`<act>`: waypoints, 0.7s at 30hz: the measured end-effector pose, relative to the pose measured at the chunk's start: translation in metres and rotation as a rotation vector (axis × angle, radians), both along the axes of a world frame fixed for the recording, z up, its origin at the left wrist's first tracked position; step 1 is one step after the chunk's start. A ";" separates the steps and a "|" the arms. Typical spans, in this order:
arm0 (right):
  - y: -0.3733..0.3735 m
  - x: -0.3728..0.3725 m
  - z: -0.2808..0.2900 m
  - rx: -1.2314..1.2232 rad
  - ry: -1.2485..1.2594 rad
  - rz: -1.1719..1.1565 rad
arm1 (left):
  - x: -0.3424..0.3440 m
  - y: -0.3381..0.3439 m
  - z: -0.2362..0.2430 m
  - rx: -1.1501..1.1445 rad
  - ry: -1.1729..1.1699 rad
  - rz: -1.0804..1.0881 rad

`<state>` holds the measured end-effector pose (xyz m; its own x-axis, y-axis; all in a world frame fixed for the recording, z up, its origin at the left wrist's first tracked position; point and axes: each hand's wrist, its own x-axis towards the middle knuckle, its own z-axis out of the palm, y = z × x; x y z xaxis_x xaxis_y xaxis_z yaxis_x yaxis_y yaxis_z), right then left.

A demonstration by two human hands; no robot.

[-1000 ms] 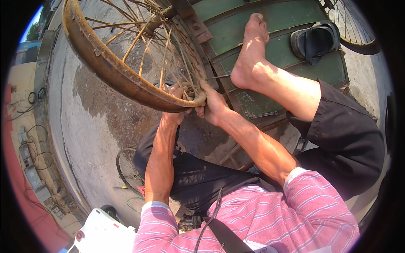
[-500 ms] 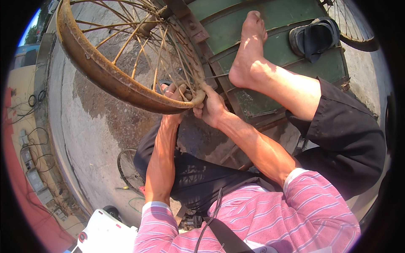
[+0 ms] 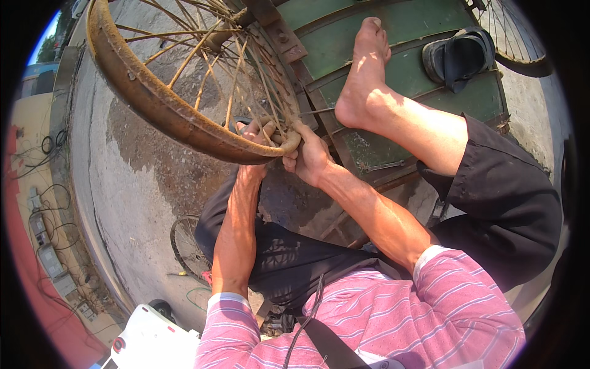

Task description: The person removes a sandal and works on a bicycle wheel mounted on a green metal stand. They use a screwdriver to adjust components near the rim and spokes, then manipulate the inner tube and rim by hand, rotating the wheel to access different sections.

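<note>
A rusty spoked wheel [image 3: 178, 126] with no tyre on its rim stands tilted at the upper left. My left hand [image 3: 253, 134] is closed around the near end of the rim, its fingers curled among the spokes and partly hidden by the rim. Right beside it, my right hand [image 3: 312, 155] grips the same rim from the right, thumb on top and fingers folded under. Thin spokes [image 3: 236, 80] run from the rim up to the hub [image 3: 216, 38].
A green metal panel [image 3: 399, 61] with a rusty frame carries my bare foot and a black sandal [image 3: 460, 56]. Another wheel [image 3: 522, 37] shows at the upper right. A thin tyred wheel [image 3: 184, 246] lies lower left, near a white vehicle part [image 3: 150, 338]. Wet patches mark the concrete.
The rim's left side has shifted slightly right, and its lower edge has risen a little. Both hands keep their grip in almost the same place.
</note>
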<state>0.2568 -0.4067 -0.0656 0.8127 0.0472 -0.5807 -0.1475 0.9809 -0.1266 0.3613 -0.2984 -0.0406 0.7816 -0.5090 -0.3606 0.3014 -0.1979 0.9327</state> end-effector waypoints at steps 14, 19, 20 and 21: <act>-0.017 -0.009 -0.001 -0.100 0.004 0.065 | 0.033 0.016 -0.060 0.226 -0.930 -0.335; -0.022 0.000 0.015 -0.256 0.074 0.166 | 0.041 0.021 -0.052 0.171 -1.012 -0.432; -0.020 0.001 0.014 -0.259 0.077 0.174 | 0.043 0.023 -0.053 0.182 -0.945 -0.425; -0.019 0.002 0.010 -0.262 0.079 0.183 | 0.044 0.027 -0.054 0.195 -0.879 -0.415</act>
<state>0.2589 -0.4253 -0.0552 0.7564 0.0285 -0.6535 -0.3374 0.8729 -0.3524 0.4057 -0.2718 -0.0944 0.5846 -0.7963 0.1554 -0.6101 -0.3052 0.7311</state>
